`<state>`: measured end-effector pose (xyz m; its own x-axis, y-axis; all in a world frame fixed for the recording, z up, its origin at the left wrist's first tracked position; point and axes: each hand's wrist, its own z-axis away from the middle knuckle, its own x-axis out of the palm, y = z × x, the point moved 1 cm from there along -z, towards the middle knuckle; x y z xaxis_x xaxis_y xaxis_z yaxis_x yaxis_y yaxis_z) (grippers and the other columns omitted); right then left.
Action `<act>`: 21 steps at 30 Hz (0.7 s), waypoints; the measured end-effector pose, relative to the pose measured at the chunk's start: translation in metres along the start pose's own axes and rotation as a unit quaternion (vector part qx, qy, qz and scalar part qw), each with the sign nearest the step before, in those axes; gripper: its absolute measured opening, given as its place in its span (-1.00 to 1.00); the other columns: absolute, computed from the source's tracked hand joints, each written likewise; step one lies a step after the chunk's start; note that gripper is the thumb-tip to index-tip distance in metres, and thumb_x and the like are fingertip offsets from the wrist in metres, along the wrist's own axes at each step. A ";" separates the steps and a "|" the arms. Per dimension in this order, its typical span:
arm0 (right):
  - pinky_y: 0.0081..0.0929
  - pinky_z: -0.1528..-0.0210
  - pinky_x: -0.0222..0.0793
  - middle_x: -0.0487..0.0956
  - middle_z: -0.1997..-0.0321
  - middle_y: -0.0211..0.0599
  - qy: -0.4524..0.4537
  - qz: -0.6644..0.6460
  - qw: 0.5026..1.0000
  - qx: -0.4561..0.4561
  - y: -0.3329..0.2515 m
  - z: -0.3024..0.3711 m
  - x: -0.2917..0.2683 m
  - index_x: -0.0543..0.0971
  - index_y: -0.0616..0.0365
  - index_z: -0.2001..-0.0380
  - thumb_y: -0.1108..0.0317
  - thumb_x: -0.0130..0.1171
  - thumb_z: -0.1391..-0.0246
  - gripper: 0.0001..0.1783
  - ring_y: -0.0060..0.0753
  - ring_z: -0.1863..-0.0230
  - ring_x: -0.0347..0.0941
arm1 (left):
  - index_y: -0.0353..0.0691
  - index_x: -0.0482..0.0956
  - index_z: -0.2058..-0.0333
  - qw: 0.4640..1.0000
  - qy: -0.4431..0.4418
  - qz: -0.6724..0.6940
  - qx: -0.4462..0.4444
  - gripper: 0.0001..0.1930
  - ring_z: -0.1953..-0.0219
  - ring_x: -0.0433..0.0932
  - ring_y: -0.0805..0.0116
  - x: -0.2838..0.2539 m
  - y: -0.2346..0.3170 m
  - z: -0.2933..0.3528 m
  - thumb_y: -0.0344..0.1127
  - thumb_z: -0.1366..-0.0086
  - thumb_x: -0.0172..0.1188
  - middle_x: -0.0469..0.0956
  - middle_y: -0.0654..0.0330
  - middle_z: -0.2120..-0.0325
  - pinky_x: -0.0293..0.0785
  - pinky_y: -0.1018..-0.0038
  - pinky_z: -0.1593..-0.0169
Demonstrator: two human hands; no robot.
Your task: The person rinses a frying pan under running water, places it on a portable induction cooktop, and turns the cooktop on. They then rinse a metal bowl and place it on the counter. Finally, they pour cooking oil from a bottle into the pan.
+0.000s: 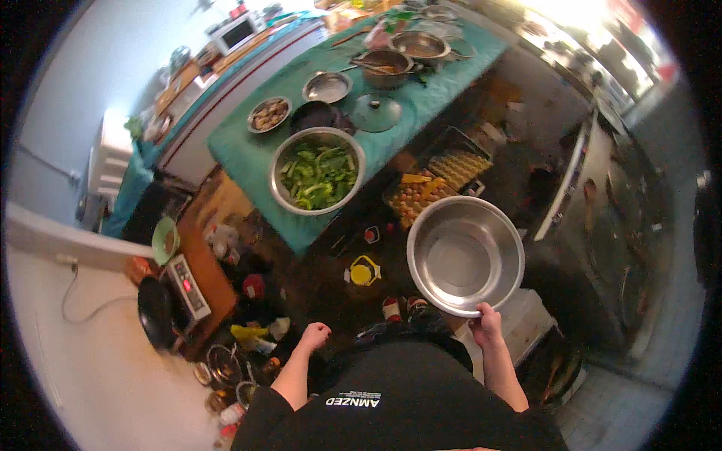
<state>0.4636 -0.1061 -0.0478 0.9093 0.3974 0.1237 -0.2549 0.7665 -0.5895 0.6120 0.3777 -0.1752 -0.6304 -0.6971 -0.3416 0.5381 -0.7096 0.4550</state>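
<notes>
My right hand (pixel 487 323) grips the near rim of a large metal basin (pixel 465 255). The basin is tilted so that its bare inside shows, and it hangs over the floor to the right of the table. My left hand (pixel 317 334) is held low at my left side, fingers curled in, with nothing seen in it. Ahead, a steel bowl of chopped green leafy vegetables (pixel 319 174) stands on the near end of a table with a green cloth (pixel 244 169).
On the table are a dark pan (pixel 316 116), a glass lid (pixel 377 113), a small bowl of food (pixel 269 116) and a pot (pixel 385 68). Egg trays (pixel 421 197) lie beside the table. A yellow-topped container (pixel 363 270) stands on the floor. At left is an induction cooker (pixel 188 287).
</notes>
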 end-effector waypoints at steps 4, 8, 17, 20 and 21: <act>-0.40 0.62 0.15 0.37 0.61 -0.38 -0.019 0.056 0.998 0.021 -0.015 -0.021 0.019 0.43 0.15 0.52 0.41 0.12 -0.03 -0.89 -0.41 0.65 0.29 | -0.27 0.64 0.30 0.998 0.025 0.043 -0.027 -0.78 0.56 0.52 0.40 0.006 -0.015 0.020 -0.25 -0.26 0.13 0.58 0.19 0.53 0.44 0.44 0.46; -0.39 0.58 0.26 0.44 0.52 -0.35 -0.075 0.161 0.983 0.037 -0.026 -0.035 0.057 0.46 0.21 0.37 0.42 0.12 -0.01 -0.89 -0.37 0.60 0.37 | -0.30 0.64 0.33 0.988 0.122 0.090 -0.043 -0.77 0.57 0.53 0.37 0.015 -0.028 0.048 -0.24 -0.26 0.13 0.59 0.17 0.53 0.44 0.44 0.44; -0.27 0.30 0.47 0.51 0.25 -0.20 -0.232 0.298 0.922 0.084 -0.031 -0.046 0.125 0.46 0.26 0.16 0.42 0.12 0.02 -0.69 -0.26 0.29 0.48 | -0.36 0.62 0.24 0.974 0.206 0.074 -0.065 -0.65 0.44 0.59 0.20 0.048 -0.046 0.109 -0.11 -0.28 0.18 0.61 0.02 0.49 0.48 0.29 0.28; -0.13 0.16 0.52 0.51 0.17 -0.13 -0.266 0.314 0.904 0.113 -0.024 -0.037 0.164 0.41 0.29 0.05 0.42 0.15 0.04 -0.57 -0.14 0.18 0.50 | -0.34 0.61 0.18 0.973 0.183 0.095 -0.104 -0.63 0.29 0.62 0.18 0.040 -0.047 0.117 -0.10 -0.29 0.17 0.64 0.01 0.38 0.51 0.27 0.18; -0.14 0.20 0.54 0.51 0.15 -0.11 -0.271 0.319 0.902 0.108 -0.018 -0.031 0.179 0.37 0.31 0.02 0.41 0.16 0.04 -0.53 -0.13 0.20 0.51 | -0.33 0.62 0.18 0.971 0.196 0.098 -0.095 -0.64 0.29 0.63 0.17 0.037 -0.046 0.118 -0.10 -0.30 0.17 0.64 0.02 0.37 0.51 0.28 0.17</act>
<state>0.6412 -0.0646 -0.0398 0.2754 0.9358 0.2202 -0.7805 0.3514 -0.5171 0.4980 0.3970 -0.1116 -0.2642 -0.7803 -0.5669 0.7438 -0.5390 0.3953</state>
